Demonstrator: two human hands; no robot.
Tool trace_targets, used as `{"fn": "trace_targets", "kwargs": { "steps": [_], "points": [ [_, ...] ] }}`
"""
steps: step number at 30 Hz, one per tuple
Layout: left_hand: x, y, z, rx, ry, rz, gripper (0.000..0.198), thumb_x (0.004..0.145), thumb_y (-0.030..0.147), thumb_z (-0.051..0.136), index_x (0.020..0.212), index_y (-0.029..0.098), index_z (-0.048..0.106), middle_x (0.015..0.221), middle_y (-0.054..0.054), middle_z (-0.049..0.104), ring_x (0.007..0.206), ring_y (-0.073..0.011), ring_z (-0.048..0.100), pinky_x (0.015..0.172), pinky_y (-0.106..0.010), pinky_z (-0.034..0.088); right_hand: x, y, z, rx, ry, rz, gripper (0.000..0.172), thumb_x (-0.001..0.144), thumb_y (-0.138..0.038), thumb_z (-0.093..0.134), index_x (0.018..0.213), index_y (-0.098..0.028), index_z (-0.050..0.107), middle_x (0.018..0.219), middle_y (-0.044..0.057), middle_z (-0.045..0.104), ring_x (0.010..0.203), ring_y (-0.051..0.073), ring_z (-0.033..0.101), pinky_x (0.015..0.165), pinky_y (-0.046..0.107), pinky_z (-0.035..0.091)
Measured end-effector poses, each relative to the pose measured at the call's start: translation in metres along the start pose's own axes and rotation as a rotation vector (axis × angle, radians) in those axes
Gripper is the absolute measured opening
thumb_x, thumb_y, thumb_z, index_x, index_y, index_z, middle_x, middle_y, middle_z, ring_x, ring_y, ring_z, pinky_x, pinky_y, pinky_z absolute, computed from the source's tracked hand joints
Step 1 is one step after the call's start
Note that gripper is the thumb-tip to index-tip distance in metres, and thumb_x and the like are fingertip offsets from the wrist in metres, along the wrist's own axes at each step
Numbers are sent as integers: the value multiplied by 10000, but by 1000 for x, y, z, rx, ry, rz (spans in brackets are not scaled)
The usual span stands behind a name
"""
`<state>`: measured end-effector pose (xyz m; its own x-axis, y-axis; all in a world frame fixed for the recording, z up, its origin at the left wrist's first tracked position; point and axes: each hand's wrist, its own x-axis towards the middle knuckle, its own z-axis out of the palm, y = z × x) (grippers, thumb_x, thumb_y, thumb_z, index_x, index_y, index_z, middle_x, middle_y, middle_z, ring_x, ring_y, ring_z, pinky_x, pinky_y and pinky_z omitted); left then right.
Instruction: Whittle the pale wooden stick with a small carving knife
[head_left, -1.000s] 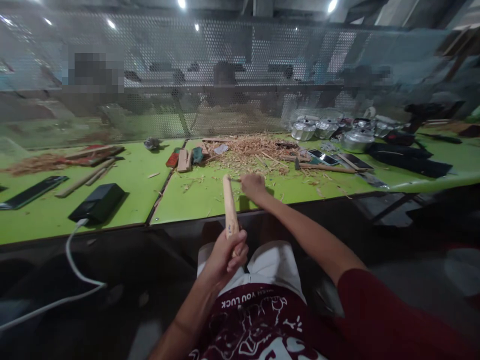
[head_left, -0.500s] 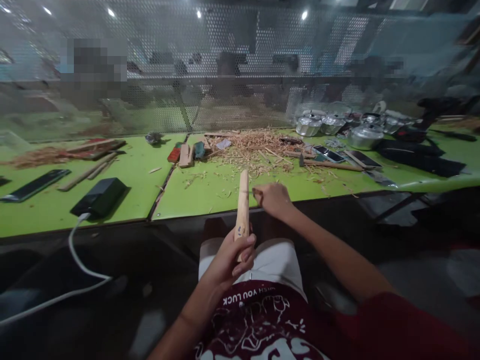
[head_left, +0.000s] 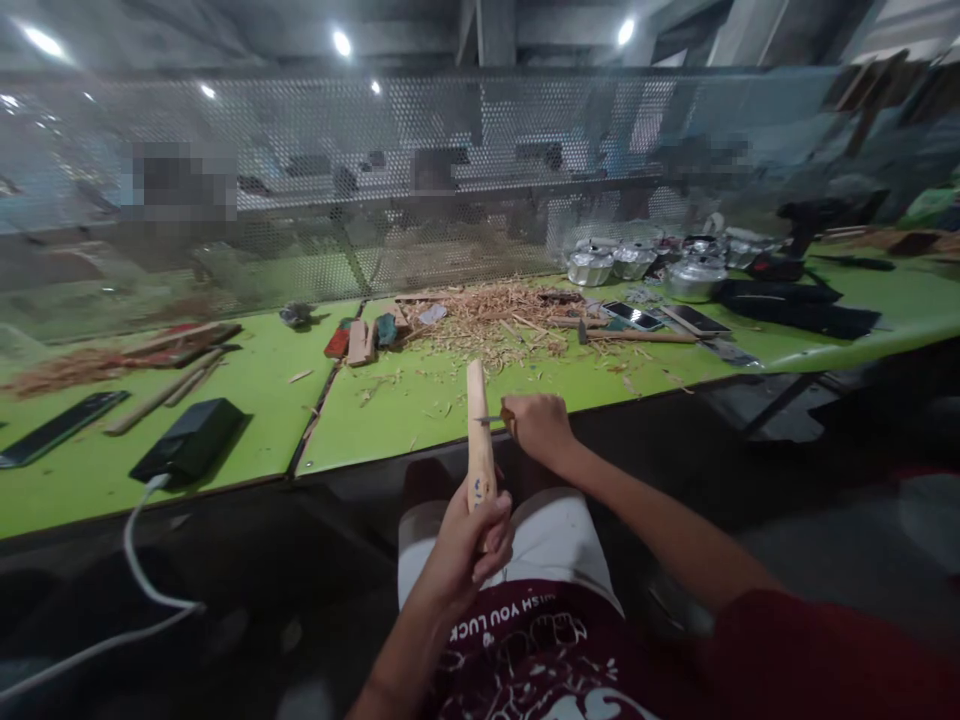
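My left hand (head_left: pixel 466 548) is wrapped round the lower end of a pale wooden stick (head_left: pixel 480 455), which points up and away over the front edge of the table. A small dark mark shows on the wood just above my fingers. In my right fist (head_left: pixel 541 430) is a small carving knife (head_left: pixel 508 414), mostly hidden by the fingers. Its thin blade lies across the stick, a little below the far tip. Whether the edge bites into the wood I cannot tell.
Wood shavings (head_left: pixel 499 315) heap on the green table (head_left: pixel 390 425). A hammer (head_left: pixel 637 336), phones (head_left: pixel 632 316) and foil-like metal containers (head_left: pixel 590 265) lie to the right. Leftward are a black box (head_left: pixel 191 440) with a white cable and another phone (head_left: pixel 64 428). A perforated screen (head_left: pixel 450 230) stands behind.
The view has tilted up, so the table appears lower. My right hand remains beside the stick, and the knife blade now shows clearly across it. My left hand keeps its hold.
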<state>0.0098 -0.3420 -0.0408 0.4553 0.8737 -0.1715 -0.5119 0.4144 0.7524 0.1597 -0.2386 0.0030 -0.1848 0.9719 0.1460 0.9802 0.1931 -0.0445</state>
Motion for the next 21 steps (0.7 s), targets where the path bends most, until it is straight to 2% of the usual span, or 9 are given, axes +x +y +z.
{"fn": "trace_targets", "kwargs": {
  "steps": [4,7,11,18,21],
  "points": [
    [4,3,0,51,-3,-4,446,818,381,817,1023,229,451,484,143,436,303,-12,232,341,-137,121,-14,-9,6,19,5,-30,336,1014,-194,449,1060,-178,781,935,117,789,854,244,735,622,296,352],
    [5,-1,3,72,17,13,456,822,406,815,950,238,411,477,140,440,311,-16,251,348,-139,146,-11,-9,8,12,8,-10,330,1014,-167,438,1075,-157,762,951,132,784,861,245,732,618,292,341],
    [6,-2,2,64,45,30,463,819,386,815,918,239,387,504,136,456,321,-9,245,349,-135,143,2,-7,11,20,-21,-37,329,1021,-160,430,1083,-141,754,975,138,783,885,242,731,629,288,346],
    [11,14,-8,61,102,61,456,781,353,846,926,226,433,502,134,449,332,-9,261,356,-131,170,27,-19,15,32,14,-85,381,1050,-165,390,1157,-111,751,1011,160,779,900,233,714,690,270,398],
    [-4,5,-1,84,124,48,451,759,362,864,936,216,476,504,125,456,330,-13,282,350,-139,186,51,-12,8,72,-3,33,357,1052,-163,436,1191,-94,758,1038,167,776,925,206,688,740,249,401]
  ]
}}
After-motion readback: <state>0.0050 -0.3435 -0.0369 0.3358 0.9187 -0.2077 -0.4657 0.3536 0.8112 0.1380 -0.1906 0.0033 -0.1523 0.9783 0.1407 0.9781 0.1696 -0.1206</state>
